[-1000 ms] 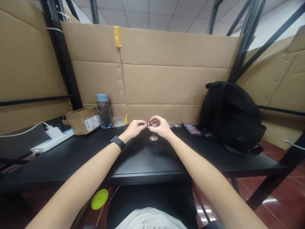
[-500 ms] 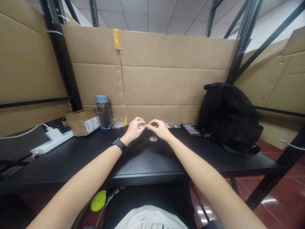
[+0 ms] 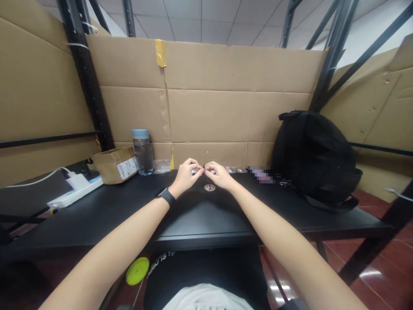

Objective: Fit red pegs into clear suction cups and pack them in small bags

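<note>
Over the middle of the black table (image 3: 129, 215), my left hand (image 3: 187, 175) and my right hand (image 3: 219, 175) meet with their fingertips nearly touching. Thumb and fingers of each hand are pinched together. Something small lies between them, too small and too covered by the fingers to name. Just below my right hand, a small shiny round metal disc (image 3: 209, 188) with a red piece standing at its middle rests on the tabletop. A dark watch (image 3: 167, 196) is on my left wrist.
Left are a water bottle (image 3: 143, 153), an open cardboard box (image 3: 115, 165) and a white power strip (image 3: 75, 192). Several small round packets (image 3: 239, 170) lie along the cardboard wall (image 3: 206, 116). A black backpack (image 3: 312, 159) stands on the right.
My two hands stay together at the same spot, with small shifts of the fingers. The whole view has moved slightly; the disc still lies on the table.
</note>
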Action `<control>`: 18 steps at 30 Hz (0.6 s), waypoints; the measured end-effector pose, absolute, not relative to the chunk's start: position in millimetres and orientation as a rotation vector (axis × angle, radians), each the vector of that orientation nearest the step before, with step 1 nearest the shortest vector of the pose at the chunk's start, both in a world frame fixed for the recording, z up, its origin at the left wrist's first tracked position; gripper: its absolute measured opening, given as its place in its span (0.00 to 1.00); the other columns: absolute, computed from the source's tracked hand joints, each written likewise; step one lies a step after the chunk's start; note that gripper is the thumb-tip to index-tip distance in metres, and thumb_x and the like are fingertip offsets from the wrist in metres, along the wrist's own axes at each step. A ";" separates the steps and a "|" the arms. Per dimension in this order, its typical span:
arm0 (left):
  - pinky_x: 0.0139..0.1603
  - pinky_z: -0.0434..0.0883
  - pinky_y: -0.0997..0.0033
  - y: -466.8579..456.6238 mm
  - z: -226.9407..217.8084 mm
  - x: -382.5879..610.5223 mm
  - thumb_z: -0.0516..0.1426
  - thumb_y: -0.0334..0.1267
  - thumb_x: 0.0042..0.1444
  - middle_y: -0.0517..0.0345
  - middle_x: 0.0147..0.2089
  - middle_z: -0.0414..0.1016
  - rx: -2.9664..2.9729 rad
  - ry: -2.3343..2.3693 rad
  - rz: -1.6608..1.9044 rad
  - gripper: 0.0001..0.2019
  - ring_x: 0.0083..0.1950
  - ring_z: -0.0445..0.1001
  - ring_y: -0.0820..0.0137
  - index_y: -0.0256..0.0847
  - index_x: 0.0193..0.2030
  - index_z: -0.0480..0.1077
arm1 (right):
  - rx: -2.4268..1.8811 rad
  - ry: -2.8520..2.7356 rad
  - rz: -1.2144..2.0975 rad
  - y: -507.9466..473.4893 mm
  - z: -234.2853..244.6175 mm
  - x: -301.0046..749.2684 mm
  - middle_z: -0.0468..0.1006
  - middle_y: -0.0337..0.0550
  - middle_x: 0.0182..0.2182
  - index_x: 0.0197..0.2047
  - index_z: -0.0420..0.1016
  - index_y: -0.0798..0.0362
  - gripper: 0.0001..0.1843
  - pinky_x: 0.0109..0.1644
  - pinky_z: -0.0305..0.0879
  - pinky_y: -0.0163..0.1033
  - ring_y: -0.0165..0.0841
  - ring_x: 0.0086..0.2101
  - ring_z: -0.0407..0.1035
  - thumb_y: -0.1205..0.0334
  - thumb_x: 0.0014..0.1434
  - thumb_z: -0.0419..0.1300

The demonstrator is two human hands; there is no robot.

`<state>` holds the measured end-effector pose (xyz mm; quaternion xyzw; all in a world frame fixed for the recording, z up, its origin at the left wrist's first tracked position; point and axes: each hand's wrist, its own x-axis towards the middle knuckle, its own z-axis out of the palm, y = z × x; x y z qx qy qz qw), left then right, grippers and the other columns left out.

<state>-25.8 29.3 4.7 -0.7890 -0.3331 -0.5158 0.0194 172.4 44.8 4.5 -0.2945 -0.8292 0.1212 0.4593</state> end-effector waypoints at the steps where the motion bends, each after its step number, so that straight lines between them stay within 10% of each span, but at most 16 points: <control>1: 0.50 0.71 0.65 28.9 5.0 -25.6 0.60 0.40 0.62 0.52 0.41 0.74 -2.451 -1.037 -1.592 0.08 0.44 0.75 0.65 0.41 0.36 0.79 | -0.716 -2.048 0.277 44.9 4.6 172.6 0.77 0.46 0.42 0.33 0.77 0.53 0.07 0.53 0.67 0.41 0.35 0.44 0.72 0.62 0.63 0.60; 18: 0.59 0.66 0.57 30.8 -1.8 -28.3 0.60 0.46 0.62 0.53 0.53 0.77 -2.659 -1.098 -1.081 0.10 0.56 0.72 0.58 0.47 0.46 0.79 | -0.836 -2.067 0.276 49.1 4.7 175.5 0.77 0.42 0.41 0.29 0.79 0.52 0.07 0.57 0.63 0.42 0.35 0.45 0.72 0.68 0.59 0.63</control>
